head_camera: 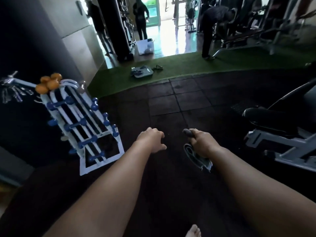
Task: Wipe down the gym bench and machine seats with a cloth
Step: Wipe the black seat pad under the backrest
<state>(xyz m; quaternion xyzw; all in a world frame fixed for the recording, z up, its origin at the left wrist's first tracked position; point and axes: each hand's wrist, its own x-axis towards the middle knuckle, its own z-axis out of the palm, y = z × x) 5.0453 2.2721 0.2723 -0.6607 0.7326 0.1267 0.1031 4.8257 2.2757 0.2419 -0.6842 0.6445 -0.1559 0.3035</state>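
Observation:
My right hand (202, 142) grips a dark grey cloth (196, 157) that hangs folded below my fist, above the dark rubber floor. My left hand (153, 140) is stretched forward beside it with loosely curled fingers and holds nothing. A black padded machine seat (266, 115) on a grey steel frame (280, 146) stands to the right of my right hand, about an arm's width away. Farther back on the right, a long bench (242, 38) stands on the green turf.
A white rack of blue and orange dumbbells (80, 120) stands at the left. A tray (142, 71) lies on the green turf (188, 65) ahead, a white bin (145, 47) beyond it. A person (210, 28) bends over the far bench; two people stand near the doorway.

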